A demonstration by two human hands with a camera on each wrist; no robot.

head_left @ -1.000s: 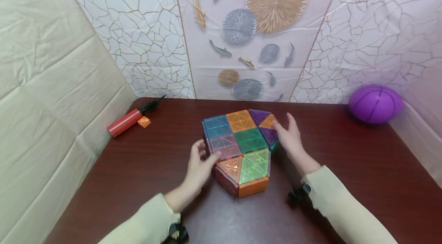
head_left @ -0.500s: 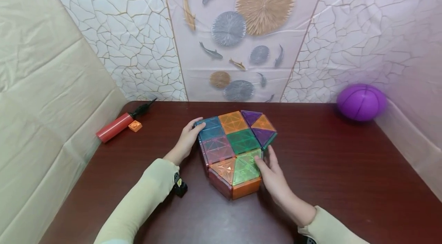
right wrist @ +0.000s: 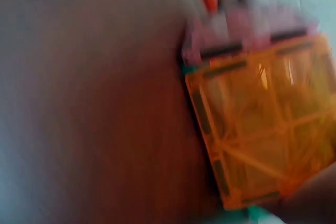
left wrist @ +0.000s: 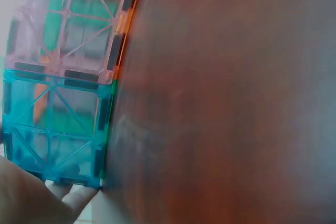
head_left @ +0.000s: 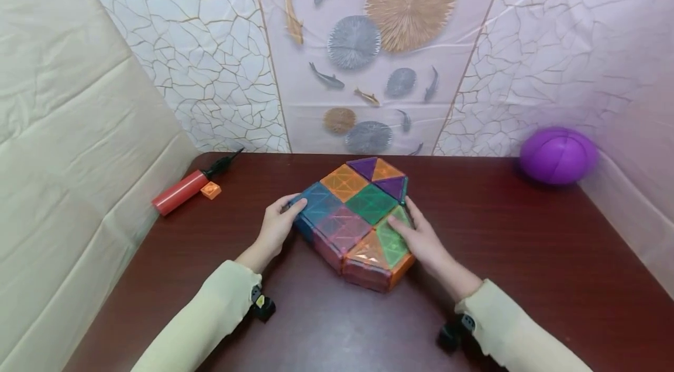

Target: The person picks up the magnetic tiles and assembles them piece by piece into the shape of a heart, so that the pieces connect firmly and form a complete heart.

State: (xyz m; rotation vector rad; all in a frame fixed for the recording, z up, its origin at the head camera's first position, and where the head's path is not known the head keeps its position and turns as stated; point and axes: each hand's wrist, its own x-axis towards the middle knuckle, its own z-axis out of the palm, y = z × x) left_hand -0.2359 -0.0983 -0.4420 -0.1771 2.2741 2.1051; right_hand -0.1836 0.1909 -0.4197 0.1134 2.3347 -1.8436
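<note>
A flat, box-like build of translucent magnetic tiles (head_left: 343, 226) sits on the dark red-brown table. Its top mixes blue, orange, green, pink and light green squares and triangles, with purple ones at the far end. My left hand (head_left: 271, 228) grips the blue corner, thumb on top and fingers along the side. On the opposite side, my right hand (head_left: 425, 240) holds the build with its thumb over the light green tile (head_left: 392, 242). In the left wrist view, fingers curl under the blue side tile (left wrist: 50, 124). An orange side tile (right wrist: 262, 129) fills much of the right wrist view.
A red hand pump (head_left: 180, 192) with a black nozzle lies at the back left, beside a small orange block (head_left: 211, 190). At the back right rests a purple ball (head_left: 559, 155). Patterned cloth walls (head_left: 226, 56) border the table.
My left hand has moved up to the blue corner, and my right has come down from the purple and orange triangles. Between them the build has turned counterclockwise, its far end swinging left.
</note>
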